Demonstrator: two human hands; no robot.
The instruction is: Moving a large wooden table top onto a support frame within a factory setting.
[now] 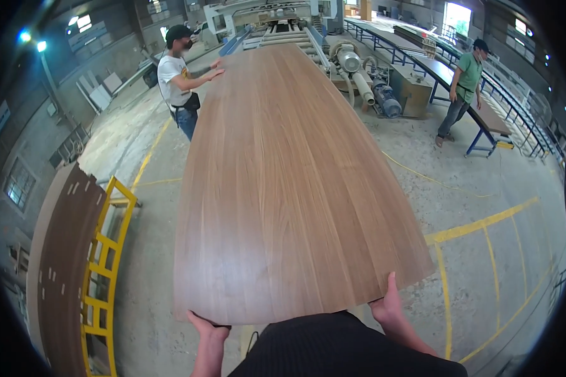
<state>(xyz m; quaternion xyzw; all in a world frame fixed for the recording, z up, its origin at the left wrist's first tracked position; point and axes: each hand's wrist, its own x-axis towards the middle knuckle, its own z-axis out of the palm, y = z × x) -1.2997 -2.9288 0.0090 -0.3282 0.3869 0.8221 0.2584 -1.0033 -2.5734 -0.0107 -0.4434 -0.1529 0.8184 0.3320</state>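
Note:
A large brown wood-grain panel (277,169) stretches out from my body toward a roller machine at the far end. My left hand (209,328) grips its near edge at the left, thumb up along the edge and fingers hidden beneath. Toward the near right corner, my right hand (388,306) holds the same edge, its thumb over the top and its fingers underneath. At the panel's far left side, a person in a white shirt (176,78) has both hands at the edge.
A roller machine (289,34) stands at the panel's far end, with motors (383,97) to its right. Left of me, a yellow frame (110,264) stands beside stacked brown boards (63,270). At right, a person in green (465,81) is by a long conveyor (437,69).

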